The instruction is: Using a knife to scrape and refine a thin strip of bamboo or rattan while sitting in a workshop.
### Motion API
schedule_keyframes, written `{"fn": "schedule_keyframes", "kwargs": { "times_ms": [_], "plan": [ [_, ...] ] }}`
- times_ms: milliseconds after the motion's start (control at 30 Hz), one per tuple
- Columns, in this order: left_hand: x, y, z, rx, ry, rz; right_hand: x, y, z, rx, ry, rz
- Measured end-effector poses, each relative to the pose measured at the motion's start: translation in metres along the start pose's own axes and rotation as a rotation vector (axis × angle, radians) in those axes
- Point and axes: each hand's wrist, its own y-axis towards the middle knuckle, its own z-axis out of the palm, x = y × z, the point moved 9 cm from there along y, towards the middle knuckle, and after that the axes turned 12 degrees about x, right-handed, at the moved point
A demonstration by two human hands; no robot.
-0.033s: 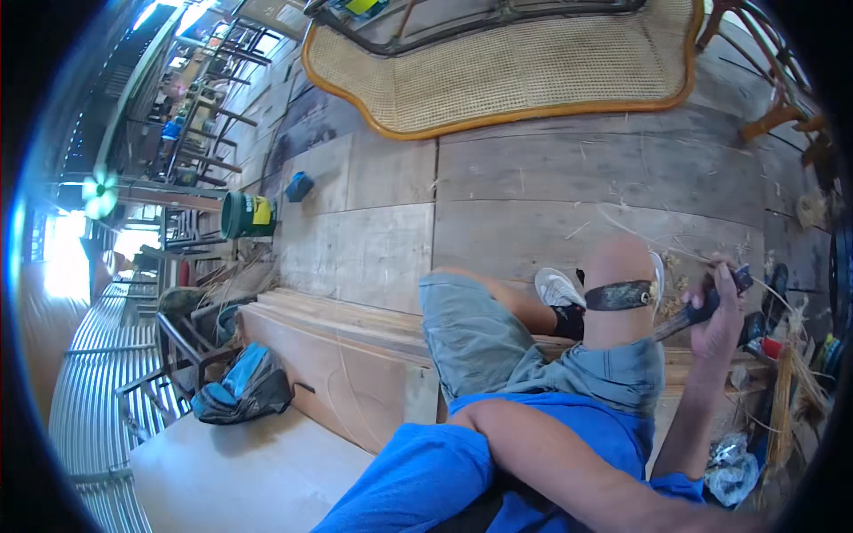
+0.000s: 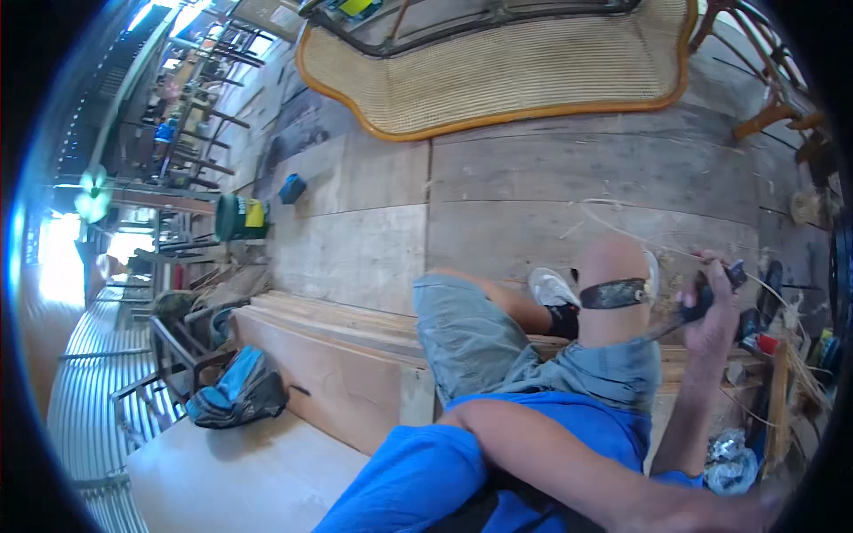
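My right hand (image 2: 713,315) is raised beside my bent right knee, its fingers closed around a dark-handled tool (image 2: 702,300) that looks like a knife. Its far end is a dark block above the fingers, while the other end points down toward my thigh. A thin pale cane strip (image 2: 635,233) runs from the floor to the fingers, and out again on the right. Across my body reaches my left forearm; my left hand (image 2: 766,508) is smeared by motion at the dark lower right rim. A dark strap (image 2: 615,294) wraps my right knee.
A woven cane seat with an orange-brown frame (image 2: 533,75) lies ahead on the floorboards. At left are a green bucket (image 2: 233,218), a small blue object (image 2: 291,188) and a backpack (image 2: 238,391) on a pale board. Loose cane fibres (image 2: 804,373) and a crumpled plastic bag (image 2: 730,464) lie at right.
The whole view has shifted slightly, so the surroundings sit a little further left. My right hand keeps hold of the dark tool beside the knee; my left hand stays blurred at the lower right.
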Motion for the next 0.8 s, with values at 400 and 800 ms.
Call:
{"fn": "schedule_keyframes", "kwargs": {
  "times_ms": [400, 800],
  "plan": [
    [-0.132, -0.223, -0.215, -0.649, 1.141, -1.168, -0.038, 0.015, -0.048, -0.118, 0.072, 0.087],
    [-0.174, -0.312, -0.193, -0.735, 0.808, -1.441, -0.020, 0.019, -0.164, -0.457, -0.145, -0.014]
  ]
}}
